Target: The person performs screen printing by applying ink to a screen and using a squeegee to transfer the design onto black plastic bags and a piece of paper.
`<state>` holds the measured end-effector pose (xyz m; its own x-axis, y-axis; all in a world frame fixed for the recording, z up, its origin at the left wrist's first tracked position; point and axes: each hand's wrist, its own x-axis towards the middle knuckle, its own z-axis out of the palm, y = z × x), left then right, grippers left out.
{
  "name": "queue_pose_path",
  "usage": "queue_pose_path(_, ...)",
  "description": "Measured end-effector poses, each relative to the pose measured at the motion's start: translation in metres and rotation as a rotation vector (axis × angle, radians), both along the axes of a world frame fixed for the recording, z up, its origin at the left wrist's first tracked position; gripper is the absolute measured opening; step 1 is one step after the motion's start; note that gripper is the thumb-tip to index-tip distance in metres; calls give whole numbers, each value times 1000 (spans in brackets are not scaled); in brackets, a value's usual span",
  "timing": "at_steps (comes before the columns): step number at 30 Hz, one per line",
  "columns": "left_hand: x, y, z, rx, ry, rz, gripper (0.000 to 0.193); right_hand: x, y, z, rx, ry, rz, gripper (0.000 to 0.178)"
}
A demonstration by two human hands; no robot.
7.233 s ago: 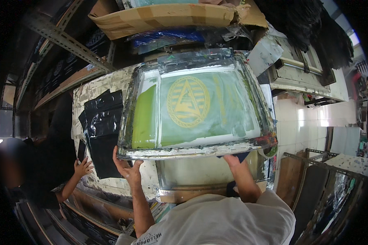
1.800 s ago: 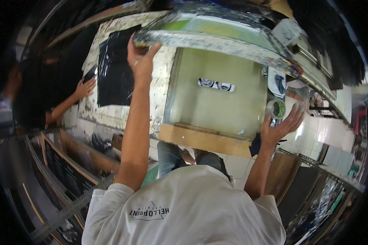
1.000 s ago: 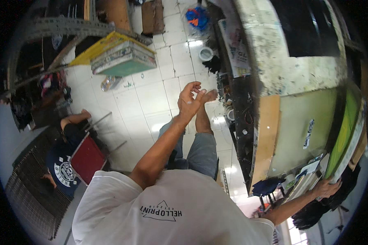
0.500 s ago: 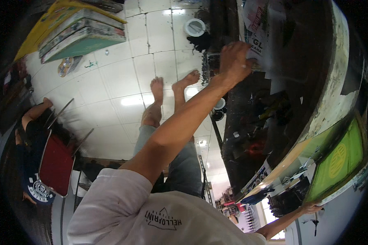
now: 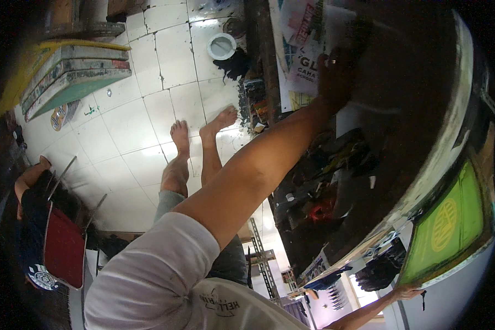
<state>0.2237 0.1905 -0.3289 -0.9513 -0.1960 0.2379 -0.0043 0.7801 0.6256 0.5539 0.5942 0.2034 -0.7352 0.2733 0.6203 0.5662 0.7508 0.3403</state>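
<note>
My left arm crosses the view toward the upper right, and my left hand (image 5: 334, 77) is in deep shadow beside white printed sheets (image 5: 304, 69). Its fingers are mostly lost in the dark, so I cannot make out whether they hold anything. At the lower right, my right hand (image 5: 408, 292) grips the lower edge of a screen printing frame (image 5: 465, 201), which has bright green mesh and a round yellow emblem. The frame stands tilted. A long pale, stained edge (image 5: 423, 170) curves between the dark area and the frame.
Thick, paint-stained slabs (image 5: 77, 82) are stacked at the upper left. A white round tub (image 5: 221, 46) and a black rag (image 5: 234, 64) lie on the tiled floor (image 5: 148, 104). Another person (image 5: 30, 220) is by a red-backed chair (image 5: 65, 247) on the left.
My left hand has moved farther right, from the lit edge of the printed sheets into shadow. The whole view has shifted, while my right hand stays on the frame.
</note>
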Motion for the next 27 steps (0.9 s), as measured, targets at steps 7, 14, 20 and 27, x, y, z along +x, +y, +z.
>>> queue_pose_path(7, -18, 7, 11, 91, -234, -1, 50, 16, 28, 6, 140, -73, 78, 86)
queue_pose_path(14, 0, -41, 19, 659, -305, -59, 31, 13, 25, 4, 64, 15, 39, 83)
queue_pose_path(20, 104, -166, 55, 833, -368, 163, 29, 12, 18, 2, 42, -23, 76, 79)
queue_pose_path(27, 174, -293, 169, 658, -525, 147, 28, 23, 50, -8, 441, -202, 282, 67)
